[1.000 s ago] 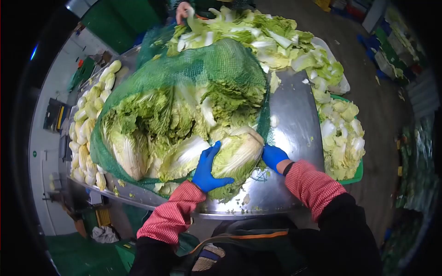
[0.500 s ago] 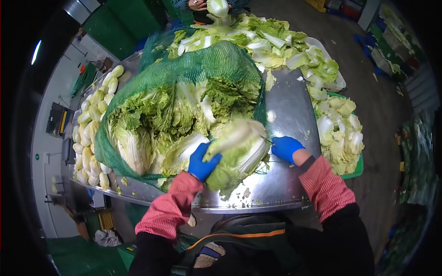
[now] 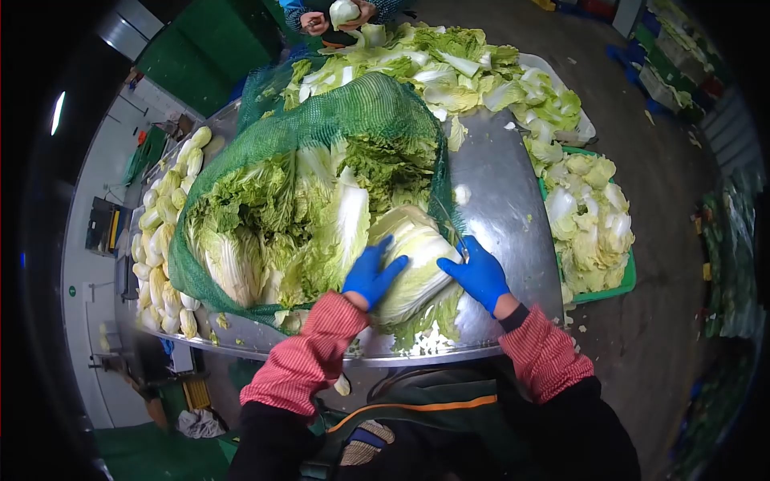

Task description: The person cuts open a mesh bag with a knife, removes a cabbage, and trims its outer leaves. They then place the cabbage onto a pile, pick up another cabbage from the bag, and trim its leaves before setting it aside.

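A Chinese cabbage [image 3: 413,264] lies tilted near the front edge of the steel table, its pale base toward the right. My left hand [image 3: 374,272], in a blue glove, grips its left side with thumb and fingers apart. On the right side, my right hand [image 3: 479,274] is closed around a thin knife [image 3: 451,228], with the thumb against the cabbage. Most of the handle is hidden in the glove. Just left of the cabbage, a green net bag [image 3: 353,104] lies open with several leafy cabbages [image 3: 233,256] inside. A loose leaf [image 3: 351,212] rests over them.
Trimmed cabbages [image 3: 164,232] are piled at the table's left. Loose leaves [image 3: 433,68] heap at the back and spill toward a white tub [image 3: 588,128]. A green crate [image 3: 618,290] of leaves stands right of the steel table [image 3: 513,208]. Across it, a co-worker's hands [image 3: 357,14] hold a cabbage.
My right hand has moved left onto the cabbage, which has turned and now lies steadier. A large leaf stands out more on the net bag's contents. The co-worker's cabbage has shifted left.
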A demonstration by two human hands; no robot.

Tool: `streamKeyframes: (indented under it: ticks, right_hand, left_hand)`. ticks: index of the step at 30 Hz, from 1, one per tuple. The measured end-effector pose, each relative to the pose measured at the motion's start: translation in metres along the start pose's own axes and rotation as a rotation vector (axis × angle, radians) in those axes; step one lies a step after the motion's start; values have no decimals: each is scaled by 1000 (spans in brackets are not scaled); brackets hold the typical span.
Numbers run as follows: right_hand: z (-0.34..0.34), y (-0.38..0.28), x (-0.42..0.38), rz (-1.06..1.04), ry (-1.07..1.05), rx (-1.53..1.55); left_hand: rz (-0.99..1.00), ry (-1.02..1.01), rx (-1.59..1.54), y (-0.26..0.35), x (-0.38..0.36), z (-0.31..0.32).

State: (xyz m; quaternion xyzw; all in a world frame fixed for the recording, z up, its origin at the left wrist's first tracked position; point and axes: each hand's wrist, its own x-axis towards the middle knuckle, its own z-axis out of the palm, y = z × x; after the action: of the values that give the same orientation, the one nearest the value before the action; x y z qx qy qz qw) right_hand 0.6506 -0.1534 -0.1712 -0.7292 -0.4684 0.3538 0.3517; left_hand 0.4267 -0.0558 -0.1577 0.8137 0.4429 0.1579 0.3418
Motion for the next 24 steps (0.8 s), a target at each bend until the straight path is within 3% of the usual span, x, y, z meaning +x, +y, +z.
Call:
streamKeyframes:
  ticks: [2,5,7,9,11,12,13,15,18,21,23,24]
  right_hand:
    - [0,12,-15,20,31,60]
    - [-16,5,-41,320,-148,316]
    - [0,24,-58,-66,-80,330]
    - [-1,30,-75,-46,-40,470]
    - [-14,44,-75,-95,132,477]
    - [-33,44,-72,-12,164,507]
    - [-43,59,-58,-41,304,213]
    - [-68,44,-48,-57,377,-223]
    - [-51,42,-32,-138,206,28]
    - [-18,33,-15,28,-33,245]
    - [0,33,-4,-40,10,207]
    - [6,34,-2,-73,30,191]
  left_hand:
    - [-21,-51,106,-11,6,18]
    - [-90,-141,123,-37,21,24]
    - [-243,-275,-105,-39,36,15]
    - [-333,-229,-208,-33,39,12]
    - [-166,-133,94,19,31,6]
    - [-4,-114,260,42,22,8]
    - [21,-246,397,57,15,10]
    - [36,-217,487,55,11,19]
    - [0,-252,298,39,15,8]
    - [-193,-47,21,10,14,-4]
    - [-273,69,-66,-33,13,-20]
    - [-281,126,74,-57,8,-33]
